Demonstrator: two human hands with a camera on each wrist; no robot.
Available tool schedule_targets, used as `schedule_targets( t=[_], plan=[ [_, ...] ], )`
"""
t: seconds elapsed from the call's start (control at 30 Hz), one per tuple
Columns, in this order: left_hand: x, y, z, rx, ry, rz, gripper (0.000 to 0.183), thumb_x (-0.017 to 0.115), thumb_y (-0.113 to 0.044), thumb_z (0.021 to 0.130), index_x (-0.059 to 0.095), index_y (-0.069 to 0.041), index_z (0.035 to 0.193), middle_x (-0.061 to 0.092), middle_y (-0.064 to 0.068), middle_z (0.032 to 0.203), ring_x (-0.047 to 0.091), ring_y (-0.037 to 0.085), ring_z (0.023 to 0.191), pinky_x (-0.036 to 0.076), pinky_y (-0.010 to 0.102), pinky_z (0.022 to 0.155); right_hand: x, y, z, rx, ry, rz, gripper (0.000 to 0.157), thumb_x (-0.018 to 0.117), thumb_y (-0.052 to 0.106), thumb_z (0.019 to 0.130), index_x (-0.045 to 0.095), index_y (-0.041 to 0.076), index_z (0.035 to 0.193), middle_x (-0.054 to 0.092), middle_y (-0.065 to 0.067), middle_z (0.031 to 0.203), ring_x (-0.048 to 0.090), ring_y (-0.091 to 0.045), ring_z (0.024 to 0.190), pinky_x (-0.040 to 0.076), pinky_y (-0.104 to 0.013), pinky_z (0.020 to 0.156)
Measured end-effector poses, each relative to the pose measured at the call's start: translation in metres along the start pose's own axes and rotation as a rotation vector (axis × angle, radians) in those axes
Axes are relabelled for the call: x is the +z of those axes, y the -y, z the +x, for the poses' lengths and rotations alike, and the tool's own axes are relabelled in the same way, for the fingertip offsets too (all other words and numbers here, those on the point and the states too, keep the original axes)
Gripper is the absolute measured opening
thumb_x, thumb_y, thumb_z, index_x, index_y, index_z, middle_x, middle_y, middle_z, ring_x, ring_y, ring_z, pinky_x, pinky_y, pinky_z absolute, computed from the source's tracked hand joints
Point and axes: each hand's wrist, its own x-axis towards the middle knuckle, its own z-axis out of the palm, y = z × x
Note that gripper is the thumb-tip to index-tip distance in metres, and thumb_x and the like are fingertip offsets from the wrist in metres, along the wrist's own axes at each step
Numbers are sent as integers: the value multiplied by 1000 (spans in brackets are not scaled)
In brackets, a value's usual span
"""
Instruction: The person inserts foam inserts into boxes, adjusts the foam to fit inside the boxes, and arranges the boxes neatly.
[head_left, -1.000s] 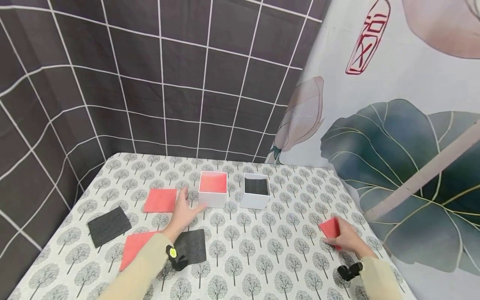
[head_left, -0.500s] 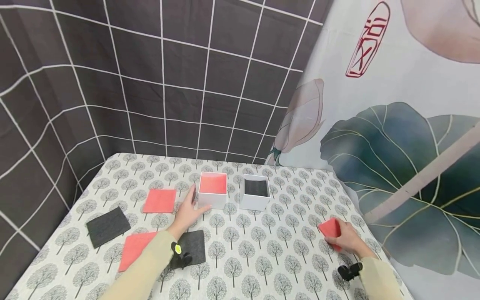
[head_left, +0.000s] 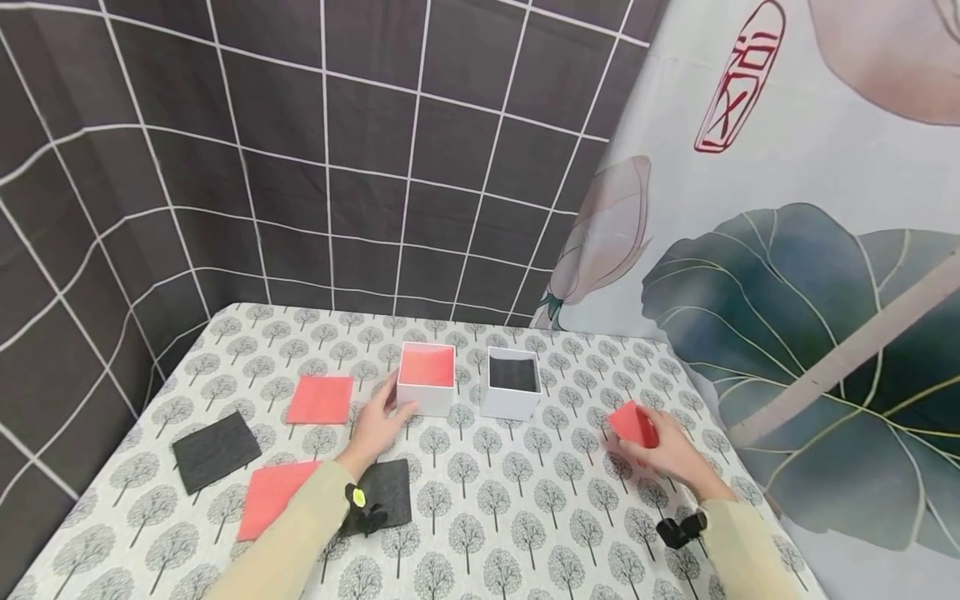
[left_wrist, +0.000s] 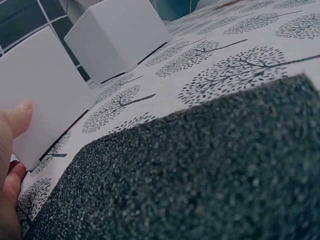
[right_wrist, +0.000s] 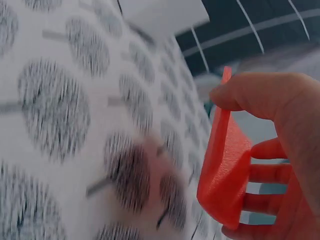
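My left hand (head_left: 375, 427) grips the left box (head_left: 426, 400); my right hand (head_left: 671, 452) pinches the folded cloth (head_left: 630, 422) above the counter (head_left: 465, 482), well right of the box. A slack pinch could let the cloth unfold.

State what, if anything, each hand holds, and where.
Right hand: a bent red sheet, by its edges, between thumb and fingers. Left hand: thumb against the left box; whether it grips cannot be told.

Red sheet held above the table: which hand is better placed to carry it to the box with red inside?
The right, I'd judge: the right hand grips the red sheet above the table, while the left hand is occupied at the corner of the white box.
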Motion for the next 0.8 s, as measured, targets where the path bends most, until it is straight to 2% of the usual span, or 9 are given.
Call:
schedule_targets(
  t=[0.13,0.27,0.5,0.6,0.73,0.8],
  plan=[
    [-1,1,-1,7,-16,-22,74,67,-29,86,29,-10,146,35,14,145,38,28,129,38,29,102,1,28,11,-107,21,24,81,70,36,79,32,2,141,44,-22,118,51,-30,92,49,-33,65],
    [-1,1,-1,12,-18,-65,74,68,-29,85,31,-10,145,38,14,142,40,28,127,39,29,101,3,56,21,-206,41,33,79,71,38,78,34,11,142,45,-17,119,51,-27,91,49,-33,65],
    [0,2,0,-7,-22,-124,72,70,-27,83,34,-13,144,45,13,135,45,25,122,41,24,98,5,102,36,-376,56,47,77,71,35,78,34,21,144,42,-10,131,52,-24,97,51,-46,73],
    [-2,5,1,-5,-25,-156,70,70,-26,83,35,-14,143,46,13,133,47,25,120,42,22,96,11,123,45,-449,78,101,77,72,32,78,34,18,144,43,-9,132,50,-25,104,49,-53,81],
    [-2,5,1,-14,-29,-177,70,70,-26,83,36,-13,143,46,13,132,48,25,119,43,20,95,22,150,58,-546,109,130,76,72,30,78,35,18,143,41,-6,135,47,-22,110,46,-53,88],
    [-1,4,0,-22,-29,-183,70,70,-26,83,36,-12,143,47,14,132,48,26,119,43,21,95,27,163,64,-581,118,107,76,72,34,78,36,22,143,39,-4,138,46,-21,113,46,-51,88]
  ],
)
